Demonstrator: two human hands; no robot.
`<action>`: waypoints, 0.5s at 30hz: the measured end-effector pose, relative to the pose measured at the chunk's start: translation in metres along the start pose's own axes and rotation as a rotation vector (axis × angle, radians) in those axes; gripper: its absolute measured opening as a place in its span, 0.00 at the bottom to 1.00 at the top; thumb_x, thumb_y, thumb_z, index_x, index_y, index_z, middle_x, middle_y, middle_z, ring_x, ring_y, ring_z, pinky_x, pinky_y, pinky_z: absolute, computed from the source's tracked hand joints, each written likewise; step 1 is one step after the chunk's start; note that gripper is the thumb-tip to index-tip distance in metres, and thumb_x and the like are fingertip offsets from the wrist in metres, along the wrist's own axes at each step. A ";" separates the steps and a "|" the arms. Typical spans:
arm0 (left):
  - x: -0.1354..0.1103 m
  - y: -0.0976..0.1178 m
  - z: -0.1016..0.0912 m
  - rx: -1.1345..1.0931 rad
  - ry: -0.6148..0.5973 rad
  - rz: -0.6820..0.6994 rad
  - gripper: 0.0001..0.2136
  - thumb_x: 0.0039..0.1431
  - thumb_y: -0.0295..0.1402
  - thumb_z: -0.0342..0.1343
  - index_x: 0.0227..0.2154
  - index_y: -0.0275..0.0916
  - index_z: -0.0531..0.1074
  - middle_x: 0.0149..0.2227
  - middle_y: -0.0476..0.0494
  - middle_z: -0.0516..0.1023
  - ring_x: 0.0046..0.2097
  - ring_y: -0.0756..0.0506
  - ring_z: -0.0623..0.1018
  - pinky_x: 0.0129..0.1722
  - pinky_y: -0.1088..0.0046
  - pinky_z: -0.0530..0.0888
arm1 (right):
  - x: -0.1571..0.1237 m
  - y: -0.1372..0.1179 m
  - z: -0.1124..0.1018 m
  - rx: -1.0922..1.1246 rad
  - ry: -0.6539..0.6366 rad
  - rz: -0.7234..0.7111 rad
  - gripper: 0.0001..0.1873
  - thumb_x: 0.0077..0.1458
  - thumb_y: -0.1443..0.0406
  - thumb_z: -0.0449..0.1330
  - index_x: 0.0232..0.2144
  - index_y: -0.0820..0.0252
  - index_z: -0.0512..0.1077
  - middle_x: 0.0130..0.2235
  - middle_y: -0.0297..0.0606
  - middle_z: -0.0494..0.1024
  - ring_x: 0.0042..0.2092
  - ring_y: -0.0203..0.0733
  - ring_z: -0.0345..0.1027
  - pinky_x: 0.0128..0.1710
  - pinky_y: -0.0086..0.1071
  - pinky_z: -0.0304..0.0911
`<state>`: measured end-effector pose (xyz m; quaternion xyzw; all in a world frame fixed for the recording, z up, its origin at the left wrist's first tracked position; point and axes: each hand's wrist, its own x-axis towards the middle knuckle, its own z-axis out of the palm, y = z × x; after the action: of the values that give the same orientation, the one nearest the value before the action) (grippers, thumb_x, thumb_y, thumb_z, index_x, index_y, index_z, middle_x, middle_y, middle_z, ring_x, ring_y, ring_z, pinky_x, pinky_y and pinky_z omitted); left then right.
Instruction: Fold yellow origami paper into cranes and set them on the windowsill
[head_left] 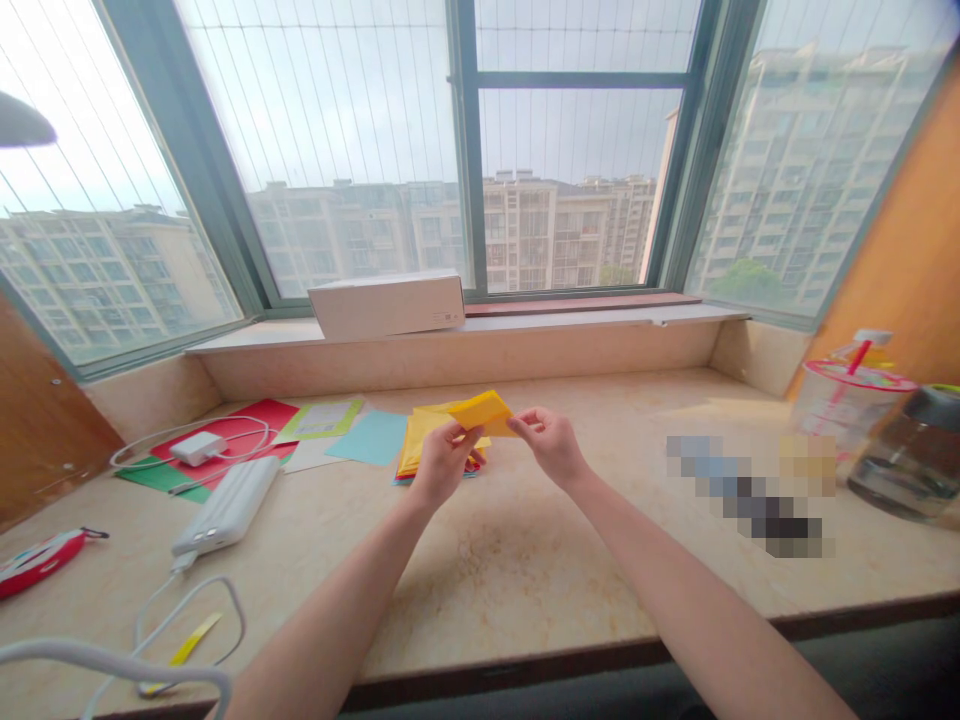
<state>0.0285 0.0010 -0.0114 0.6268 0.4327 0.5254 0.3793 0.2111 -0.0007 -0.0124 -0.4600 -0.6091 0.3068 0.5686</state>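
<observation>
Left hand: The left hand [442, 455] is near the middle of the stone-look countertop [517, 610], its thumb and fingers pinched together on the near, left part of the folded yellow paper [486, 410].
Left forearm: It slants from the near left edge toward the far right, wrist lower and nearer than the fingertips.
Right hand: The right hand [551, 445] is turned inward, thumb and forefinger clamped on the paper's right corner, the other fingers curled toward the palm.
Right forearm: It runs from the near right toward the far left, crossing above the counter's front edge.
Folded yellow paper: It is held between the two hands, tilted, above the right part of the paper stack.
Paper stack: The paper stack [414, 440], yellow on top with red and blue edges below, lies just beyond and left of the left hand; whether that hand touches it, I cannot tell.
Left side: A pale blue sheet [369, 438] lies beside the stack; farther left are a red sheet [262, 412], a white charger plug [199, 448] and, nearer, a white power bank [229, 505].
Far side: A white box [386, 308] sits on the windowsill.
Right side: A straw cup [840, 405] stands near the wall.
</observation>
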 end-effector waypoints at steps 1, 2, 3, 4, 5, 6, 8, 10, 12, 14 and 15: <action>-0.001 0.002 0.000 -0.018 -0.004 -0.011 0.18 0.52 0.45 0.60 0.35 0.33 0.76 0.24 0.47 0.76 0.20 0.50 0.76 0.17 0.79 0.68 | 0.001 0.001 0.000 0.003 0.003 0.001 0.23 0.48 0.46 0.63 0.28 0.61 0.75 0.26 0.38 0.78 0.25 0.40 0.67 0.24 0.31 0.56; -0.001 0.004 0.000 -0.038 -0.008 -0.022 0.18 0.51 0.45 0.61 0.35 0.33 0.75 0.24 0.47 0.76 0.19 0.50 0.76 0.17 0.79 0.68 | 0.001 0.001 0.000 0.014 0.000 -0.004 0.24 0.48 0.45 0.63 0.29 0.61 0.75 0.27 0.39 0.78 0.27 0.41 0.68 0.26 0.31 0.58; -0.002 0.006 0.000 -0.060 -0.009 -0.032 0.18 0.51 0.46 0.61 0.35 0.33 0.75 0.24 0.47 0.76 0.19 0.50 0.76 0.16 0.79 0.68 | 0.002 0.002 0.000 0.031 -0.010 -0.014 0.24 0.48 0.45 0.63 0.29 0.61 0.74 0.29 0.40 0.79 0.29 0.41 0.69 0.27 0.31 0.59; -0.002 0.007 0.000 -0.085 -0.009 -0.041 0.19 0.50 0.46 0.62 0.34 0.33 0.75 0.25 0.47 0.77 0.19 0.50 0.76 0.17 0.79 0.68 | 0.002 0.003 0.000 0.051 -0.030 -0.027 0.24 0.49 0.45 0.63 0.29 0.61 0.74 0.29 0.40 0.79 0.30 0.41 0.70 0.28 0.31 0.60; -0.002 0.009 -0.001 -0.111 -0.007 -0.047 0.19 0.49 0.46 0.62 0.34 0.33 0.74 0.26 0.46 0.77 0.19 0.51 0.76 0.17 0.79 0.68 | 0.003 0.004 0.000 0.073 -0.055 -0.036 0.24 0.49 0.45 0.63 0.30 0.61 0.73 0.30 0.39 0.79 0.30 0.41 0.70 0.29 0.31 0.60; -0.002 0.010 -0.002 -0.137 -0.006 -0.053 0.19 0.49 0.46 0.63 0.34 0.33 0.74 0.27 0.46 0.78 0.20 0.51 0.76 0.17 0.79 0.69 | 0.003 0.005 0.000 0.096 -0.083 -0.041 0.23 0.49 0.46 0.63 0.30 0.61 0.73 0.30 0.39 0.78 0.30 0.41 0.69 0.29 0.31 0.60; -0.002 0.011 -0.003 -0.183 -0.003 -0.066 0.20 0.48 0.46 0.64 0.35 0.33 0.74 0.29 0.44 0.79 0.20 0.51 0.76 0.18 0.79 0.70 | 0.003 0.005 0.001 0.144 -0.131 -0.038 0.23 0.49 0.46 0.63 0.31 0.60 0.72 0.29 0.37 0.78 0.30 0.40 0.69 0.30 0.31 0.61; -0.002 0.011 -0.004 -0.211 -0.003 -0.083 0.20 0.48 0.46 0.64 0.36 0.33 0.74 0.31 0.44 0.79 0.20 0.51 0.76 0.19 0.79 0.71 | 0.003 0.005 0.002 0.192 -0.141 -0.028 0.22 0.48 0.47 0.65 0.31 0.59 0.72 0.29 0.37 0.78 0.31 0.40 0.70 0.31 0.32 0.62; -0.001 0.012 -0.004 -0.214 -0.004 -0.094 0.20 0.48 0.46 0.64 0.36 0.33 0.74 0.32 0.43 0.80 0.20 0.52 0.76 0.18 0.79 0.70 | 0.003 0.003 0.003 0.247 -0.115 -0.025 0.20 0.47 0.49 0.66 0.30 0.59 0.72 0.29 0.37 0.78 0.31 0.40 0.71 0.33 0.33 0.64; -0.002 0.013 -0.003 -0.198 -0.009 -0.094 0.20 0.48 0.45 0.63 0.36 0.33 0.74 0.34 0.42 0.80 0.20 0.51 0.77 0.18 0.79 0.70 | 0.004 0.002 0.003 0.301 -0.067 -0.021 0.19 0.45 0.51 0.68 0.29 0.60 0.71 0.28 0.38 0.78 0.32 0.41 0.72 0.35 0.34 0.65; -0.002 0.013 -0.002 -0.186 -0.009 -0.090 0.19 0.49 0.45 0.63 0.36 0.33 0.74 0.34 0.41 0.80 0.20 0.51 0.77 0.17 0.79 0.69 | 0.005 0.001 0.003 0.326 -0.042 -0.019 0.19 0.45 0.51 0.68 0.28 0.60 0.71 0.28 0.38 0.78 0.31 0.41 0.72 0.35 0.34 0.65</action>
<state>0.0286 -0.0052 0.0008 0.5711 0.4081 0.5427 0.4612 0.2085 0.0048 -0.0120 -0.3494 -0.5673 0.4057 0.6258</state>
